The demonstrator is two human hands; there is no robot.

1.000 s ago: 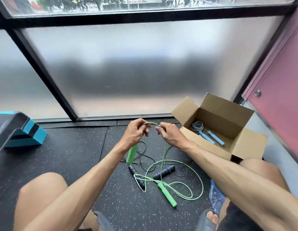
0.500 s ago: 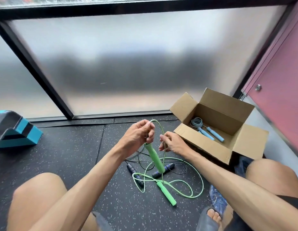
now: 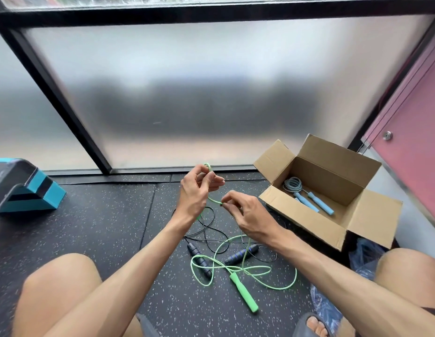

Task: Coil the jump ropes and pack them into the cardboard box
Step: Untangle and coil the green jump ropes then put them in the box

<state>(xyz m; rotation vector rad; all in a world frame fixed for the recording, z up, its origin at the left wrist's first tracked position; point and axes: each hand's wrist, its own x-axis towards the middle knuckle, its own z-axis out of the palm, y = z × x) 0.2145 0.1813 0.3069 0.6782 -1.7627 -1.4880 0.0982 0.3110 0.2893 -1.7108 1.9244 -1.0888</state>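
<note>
1. Box [image 3: 306, 220]: open, on the floor right of the hands; blue rope [image 3: 321, 203] lies coiled inside.
2. Green rope [image 3: 243, 293]: mostly loose on the floor, crossing black rope [image 3: 236, 256]. Judged light, limp, springy; take the cord near a handle and wind loops.
3. Left hand [image 3: 194, 190]: raised, grips a cord loop.
4. Right hand [image 3: 250, 215]: pinches the cord just beside it.

**Frosted glass above a dark speckled floor**

Tall frosted glass panels [image 3: 187, 93] in a black frame [image 3: 66, 100] fill the far side and let in soft, even daylight. The floor [image 3: 90, 227] is black rubber matting flecked with white. A pink wall [image 3: 415, 178] with a small round metal knob [image 3: 387, 135] stands at the right. A teal-and-black block [image 3: 34, 193] sits at the left.
</note>
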